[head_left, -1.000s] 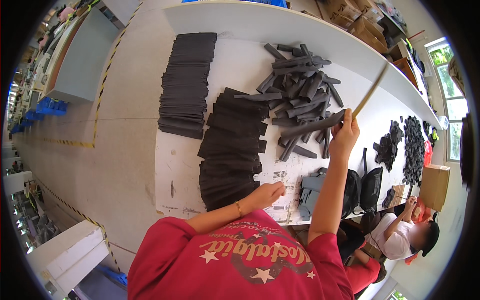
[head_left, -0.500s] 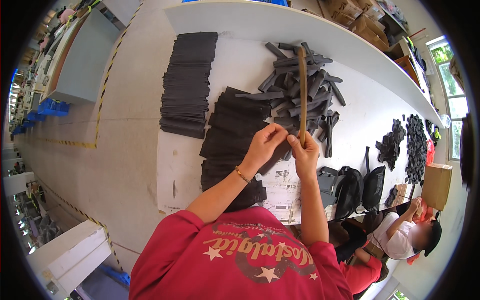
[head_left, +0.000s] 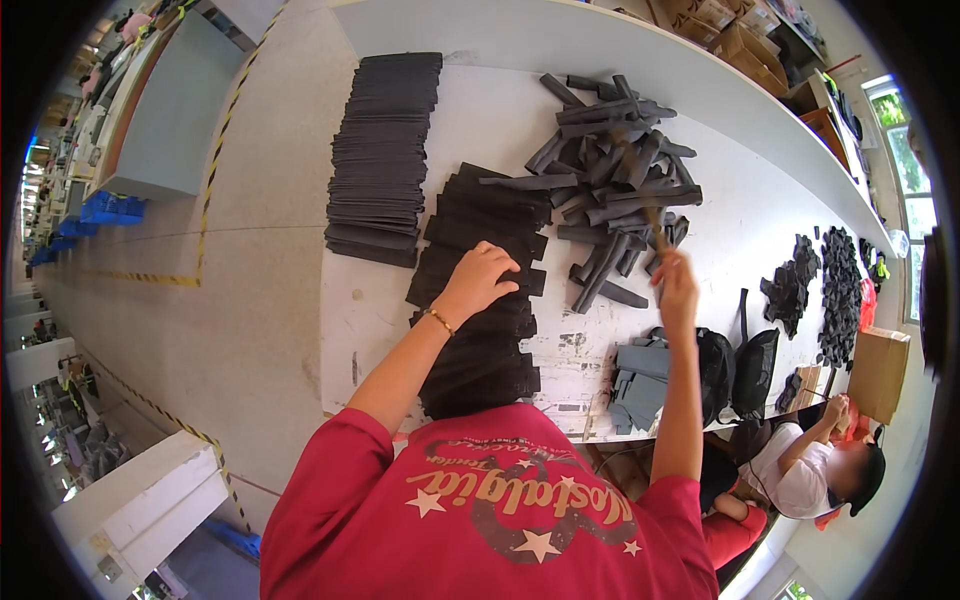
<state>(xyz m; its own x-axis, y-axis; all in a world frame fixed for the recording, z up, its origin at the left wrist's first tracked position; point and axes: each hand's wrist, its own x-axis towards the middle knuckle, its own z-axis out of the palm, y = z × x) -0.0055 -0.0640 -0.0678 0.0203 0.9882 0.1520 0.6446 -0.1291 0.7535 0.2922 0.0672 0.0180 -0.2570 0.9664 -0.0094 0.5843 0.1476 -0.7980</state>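
Observation:
My left hand (head_left: 480,279) rests on overlapping flat black strips (head_left: 478,345) in front of me, its fingers apart and slightly bent. To the right, my right hand (head_left: 677,292) is closed on the end of a thin wooden stick (head_left: 657,232), blurred by motion, its far part over a loose heap of black rolled pieces (head_left: 640,190). One rolled piece (head_left: 530,183) lies across the far end of the overlapping strips. Beyond my left hand, a neat row of flat dark strips (head_left: 382,150) runs along the table's left side.
Grey pieces (head_left: 640,385) and black bags (head_left: 752,372) lie on the right of the white table (head_left: 375,365). Small black parts (head_left: 838,300) and a cardboard box (head_left: 878,375) are farther right, near a seated person (head_left: 795,465). A raised white panel (head_left: 600,45) borders the far edge.
My hands have moved apart. The left came down onto the flat strips; the right swung right with the stick. A dark piece that was at my fingers is no longer there.

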